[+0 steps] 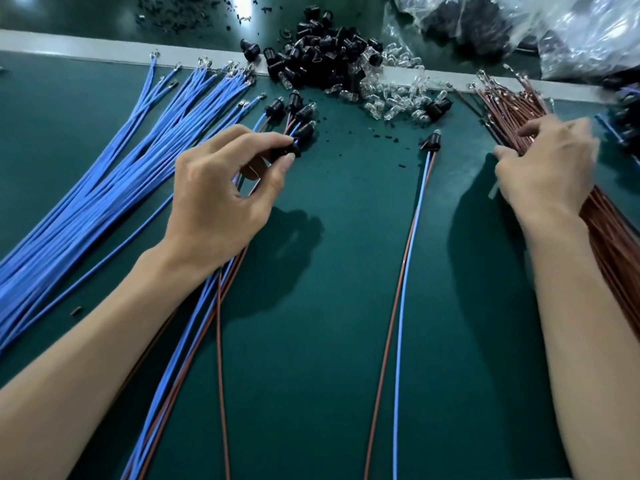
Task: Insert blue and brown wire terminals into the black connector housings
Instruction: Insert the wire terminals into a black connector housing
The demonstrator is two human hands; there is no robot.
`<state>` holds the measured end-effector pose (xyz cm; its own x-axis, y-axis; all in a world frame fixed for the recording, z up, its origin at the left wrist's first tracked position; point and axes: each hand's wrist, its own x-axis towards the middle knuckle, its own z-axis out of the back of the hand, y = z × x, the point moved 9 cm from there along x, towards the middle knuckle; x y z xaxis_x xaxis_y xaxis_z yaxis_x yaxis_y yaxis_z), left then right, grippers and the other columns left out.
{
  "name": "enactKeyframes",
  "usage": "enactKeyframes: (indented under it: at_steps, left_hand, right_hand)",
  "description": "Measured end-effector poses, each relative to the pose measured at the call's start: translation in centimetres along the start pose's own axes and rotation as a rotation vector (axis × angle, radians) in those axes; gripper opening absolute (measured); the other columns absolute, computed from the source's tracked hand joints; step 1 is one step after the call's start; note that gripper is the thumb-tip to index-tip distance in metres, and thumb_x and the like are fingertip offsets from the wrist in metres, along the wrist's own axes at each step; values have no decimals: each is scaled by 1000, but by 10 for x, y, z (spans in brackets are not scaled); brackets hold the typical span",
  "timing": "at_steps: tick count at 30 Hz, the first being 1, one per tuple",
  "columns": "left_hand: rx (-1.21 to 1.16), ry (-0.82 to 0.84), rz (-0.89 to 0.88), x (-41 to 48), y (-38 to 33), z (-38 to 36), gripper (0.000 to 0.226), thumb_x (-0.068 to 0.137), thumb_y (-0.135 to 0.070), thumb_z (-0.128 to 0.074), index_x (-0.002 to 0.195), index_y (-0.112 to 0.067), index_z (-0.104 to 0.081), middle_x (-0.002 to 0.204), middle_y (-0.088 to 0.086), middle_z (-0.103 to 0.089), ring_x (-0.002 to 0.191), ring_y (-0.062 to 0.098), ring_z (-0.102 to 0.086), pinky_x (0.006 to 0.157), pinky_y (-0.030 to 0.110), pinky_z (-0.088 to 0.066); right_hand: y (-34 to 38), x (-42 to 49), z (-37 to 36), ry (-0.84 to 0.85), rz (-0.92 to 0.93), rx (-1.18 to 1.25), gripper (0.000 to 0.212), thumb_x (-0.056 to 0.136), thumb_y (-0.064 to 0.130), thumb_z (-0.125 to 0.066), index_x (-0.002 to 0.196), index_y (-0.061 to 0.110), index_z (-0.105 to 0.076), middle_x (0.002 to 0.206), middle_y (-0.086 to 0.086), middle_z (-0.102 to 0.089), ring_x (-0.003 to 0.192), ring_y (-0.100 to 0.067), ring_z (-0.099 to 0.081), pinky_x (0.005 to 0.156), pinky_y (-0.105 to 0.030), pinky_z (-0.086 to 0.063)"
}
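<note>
My left hand (225,188) pinches a black connector housing (285,151) between thumb and fingers, with blue and brown wires trailing under the palm. Just beyond it lie several assembled housings (298,112) with wires attached. My right hand (547,168) rests on the bundle of brown wires (609,244) at the right, fingers curled into the strands. One finished housing with a blue and a brown wire (431,142) lies between the hands. Loose blue wires (104,174) fan out on the left.
A heap of loose black housings (322,53) and clear bulbs (394,91) lies at the back centre of the green mat (329,306). Clear plastic bags (554,29) sit at the back right. Black crumbs are scattered near the pile.
</note>
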<state>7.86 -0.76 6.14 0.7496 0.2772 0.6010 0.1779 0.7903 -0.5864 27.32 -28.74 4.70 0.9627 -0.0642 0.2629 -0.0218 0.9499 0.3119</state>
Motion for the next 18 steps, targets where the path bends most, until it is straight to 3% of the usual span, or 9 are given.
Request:
enactKeyframes:
  at_steps: [5,9,13,18]
  left_hand:
    - [-1,12,-3,-1,0,-1,21,92,-17,-63,106,-4,-70,87,8,-68,70,13,-58,71,24,-51]
    - [-6,14,-9,0,0,-1,22,93,-19,-62,106,-4,-70,88,5,-66,71,10,-57,71,20,-50]
    - [-14,17,-23,-1,-1,-2,21,93,-19,-62,105,-4,-70,86,6,-66,69,14,-58,69,27,-52]
    - [-25,19,-42,-1,-2,-2,20,92,-17,-64,106,-4,-70,87,6,-68,70,15,-59,68,31,-53]
  right_hand:
    - [-11,4,-5,53,-76,114,18,88,19,-66,106,16,-66,112,-11,-67,109,-29,-59,92,-33,-44]
    - [-8,1,0,3,-59,119,13,87,16,-65,99,16,-70,106,-12,-69,103,-29,-61,86,-30,-45]
    - [-8,1,3,-25,-63,96,16,89,20,-61,102,15,-68,113,-15,-66,108,-31,-58,90,-34,-45]
    - [11,-10,40,-302,53,183,24,96,22,-49,111,5,-57,115,-14,-63,106,-29,-58,84,-34,-43]
